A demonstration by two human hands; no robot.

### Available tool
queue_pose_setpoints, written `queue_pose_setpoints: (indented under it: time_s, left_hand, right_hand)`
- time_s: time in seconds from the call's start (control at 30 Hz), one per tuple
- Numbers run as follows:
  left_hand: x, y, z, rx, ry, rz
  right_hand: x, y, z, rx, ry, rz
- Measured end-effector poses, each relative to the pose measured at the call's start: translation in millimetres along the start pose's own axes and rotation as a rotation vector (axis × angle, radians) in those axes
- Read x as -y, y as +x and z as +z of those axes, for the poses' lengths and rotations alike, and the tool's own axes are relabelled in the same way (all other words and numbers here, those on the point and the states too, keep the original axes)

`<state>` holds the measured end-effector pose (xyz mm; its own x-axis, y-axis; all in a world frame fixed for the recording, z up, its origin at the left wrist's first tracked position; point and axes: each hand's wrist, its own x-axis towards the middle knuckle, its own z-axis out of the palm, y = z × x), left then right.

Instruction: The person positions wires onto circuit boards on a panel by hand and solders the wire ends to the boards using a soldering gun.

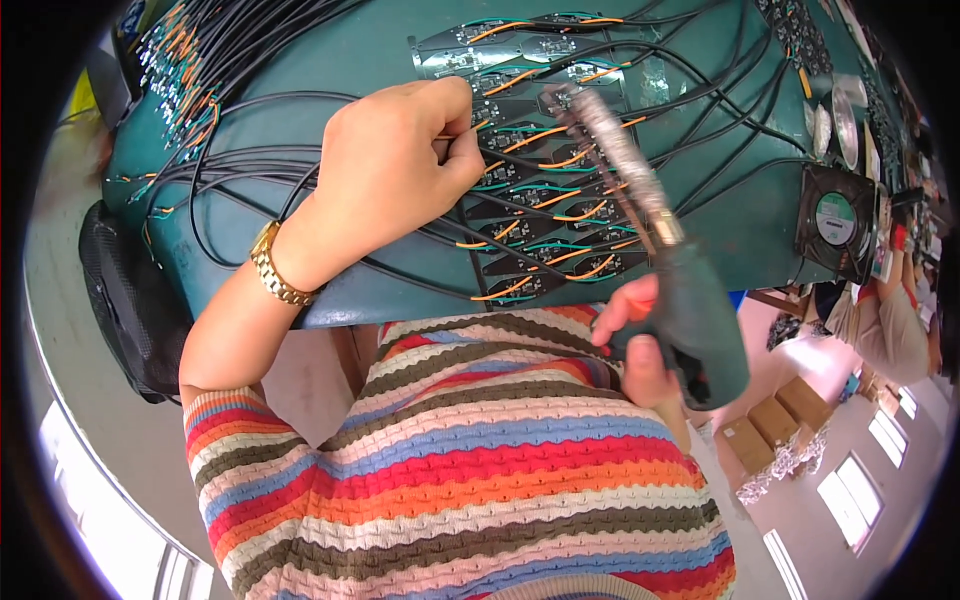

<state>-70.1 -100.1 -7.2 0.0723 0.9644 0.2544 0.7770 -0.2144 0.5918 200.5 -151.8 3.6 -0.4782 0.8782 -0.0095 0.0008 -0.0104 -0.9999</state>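
My left hand (400,160), a gold watch (272,268) on its wrist, is closed in a pinch over the left side of the circuit boards. A thin black cable seems to run into its fingers; its end is mostly hidden. In my right hand (645,345) is a dark green soldering gun (705,320) with a red trigger. Its metal front (620,145) is smeared by motion and points up and left over the boards. The small black circuit boards (510,205) lie in rows, with orange and green wires and black cables attached.
A bundle of black cables with stripped ends (185,80) lies at the far left of the green table (330,315). A square fan (835,222) stands at the right edge. A black chair back (125,300) is at the left. Another person (880,330) sits at far right, near cardboard boxes (770,420).
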Motion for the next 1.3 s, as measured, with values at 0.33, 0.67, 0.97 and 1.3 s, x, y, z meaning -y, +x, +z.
queue_pose_setpoints:
  time_s: [0.33,0.67,0.97,1.3]
  left_hand:
    - [1.2,-0.2,0.2,-0.021,0.025,0.089]
    - [6.0,8.8,-2.8,-0.118,-0.205,-0.125]
    - [12.7,12.7,-7.5,0.035,-0.233,-0.162]
    - [7.3,13.6,-7.3,0.043,-0.161,-0.182]
  right_hand:
    - [0.0,15.2,1.1,0.013,0.059,-0.022]
    - [-10.5,14.2,5.5,0.027,0.134,0.079]
    - [-3.2,12.0,4.9,-0.048,0.095,0.301]
    - [0.3,14.1,8.5,-0.057,0.157,0.355]
